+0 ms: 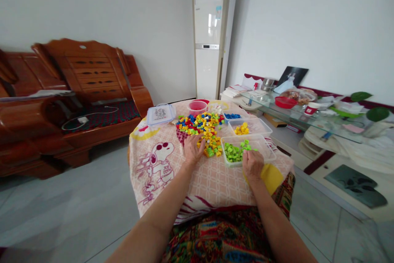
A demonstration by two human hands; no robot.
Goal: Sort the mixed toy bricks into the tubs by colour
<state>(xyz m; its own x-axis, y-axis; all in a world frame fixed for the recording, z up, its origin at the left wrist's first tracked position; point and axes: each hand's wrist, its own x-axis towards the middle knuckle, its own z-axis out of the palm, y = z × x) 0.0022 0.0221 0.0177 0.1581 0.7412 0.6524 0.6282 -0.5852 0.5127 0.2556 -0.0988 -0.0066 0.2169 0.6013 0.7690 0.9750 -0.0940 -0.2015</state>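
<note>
My left hand (193, 149) rests at the near left edge of a mixed heap of toy building bricks (200, 123), thumb apart from the fingers, holding nothing that I can see. The heap has yellow, red, blue, green and white bricks. My right hand (253, 164) is at the near right side of a clear plastic box (267, 152), over its rim. Its fingers are curled closed, and what they hold, if anything, is hidden. Green bricks (234, 152) lie in the left part of that box. Behind it, another clear box (261, 127) holds yellow bricks (241, 128).
Farther back sits a box with blue bricks (232, 116). A pink bowl (197, 107) and a white lid (160, 114) lie at the table's far side. A patterned cloth (212, 185) covers the table. A cluttered glass shelf (323, 125) stands right, a wooden bench (92, 74) left.
</note>
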